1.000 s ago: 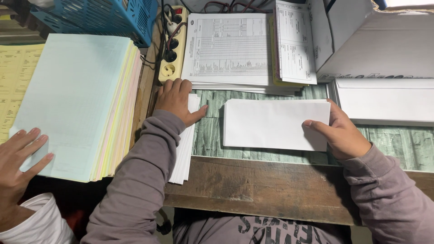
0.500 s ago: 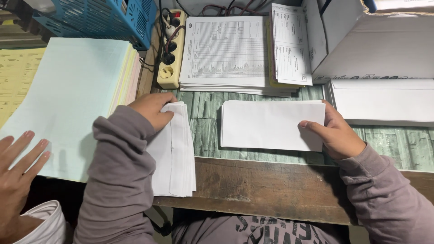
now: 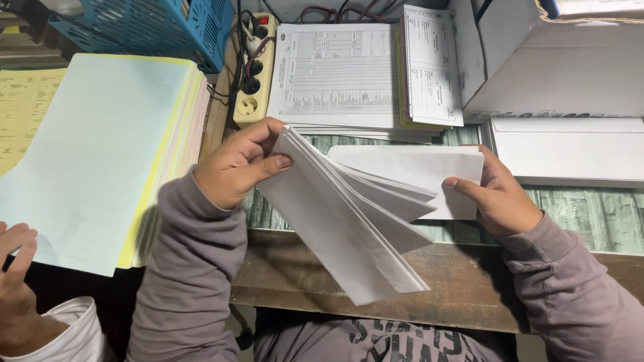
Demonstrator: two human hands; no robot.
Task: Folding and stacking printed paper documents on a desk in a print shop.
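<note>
1. Wooden desk [image 3: 463, 281] with a green-patterned top runs across the middle, its worn front edge nearest the seated person; paperwork crowds every side of it.
2. Left hand [image 3: 238, 164] is raised above the desk, thumb and fingers pinching one end of a bundle of white envelopes [image 3: 342, 221]; the bundle fans out and droops toward the desk's front edge.
3. Right hand [image 3: 500, 198] lies flat on the desk, fingers together, thumb pressed on the right edge of a single white envelope [image 3: 416, 164]; that envelope lies on the green surface, partly behind the fanned bundle.
4. Printed forms [image 3: 335, 74] are stacked at the back of the desk; a cream power strip [image 3: 255, 74] sits just left of them; a blue plastic basket [image 3: 134, 27] stands in the far left corner.
5. Tall stack of pale blue and yellow sheets [image 3: 100, 154] fills the left side; another person's hand [image 3: 17, 268], in a white sleeve, rests at its near corner.
6. White cardboard box [image 3: 557, 60] stands at the right, with a pile of white envelopes [image 3: 570, 147] in front of it.
</note>
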